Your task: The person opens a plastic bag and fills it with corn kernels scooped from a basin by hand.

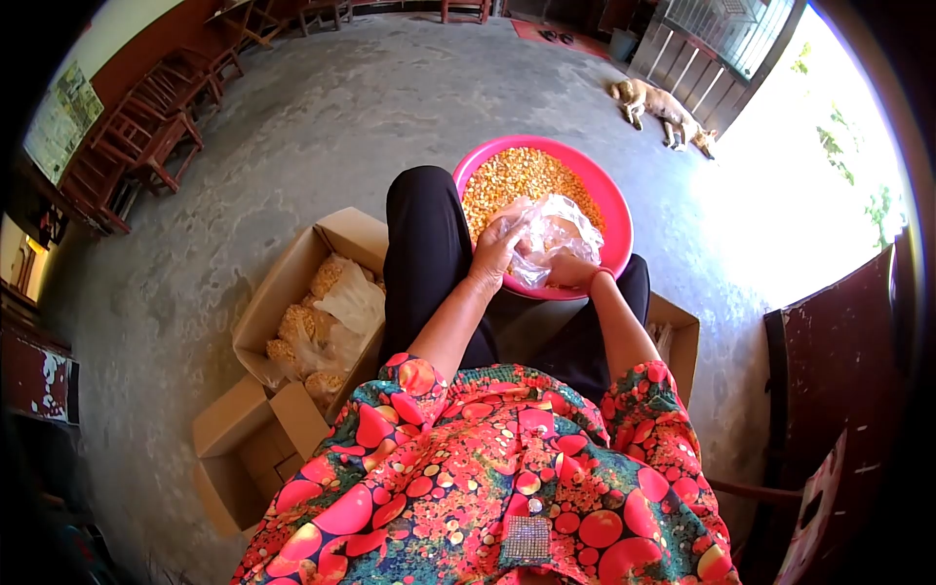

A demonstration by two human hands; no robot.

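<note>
A clear plastic bag (558, 229) is held over the near part of a pink basin (612, 210). Dried corn kernels (526, 178) fill much of the basin. My left hand (494, 252) is closed on the left side of the bag, which is crumpled and spread around its fingers. On the right, my right hand (573, 273) is low at the basin's near rim, against the bag. Its fingers are covered by the plastic and kernels, so I cannot see what they grip. A red band circles the right wrist.
At my left is a cardboard box (255, 292) of filled bags (304, 327), with another open box (226, 429) nearer. A third box (687, 336) is beside my right leg. A dog (663, 107) lies by the doorway; wooden chairs (146, 146) line the left wall.
</note>
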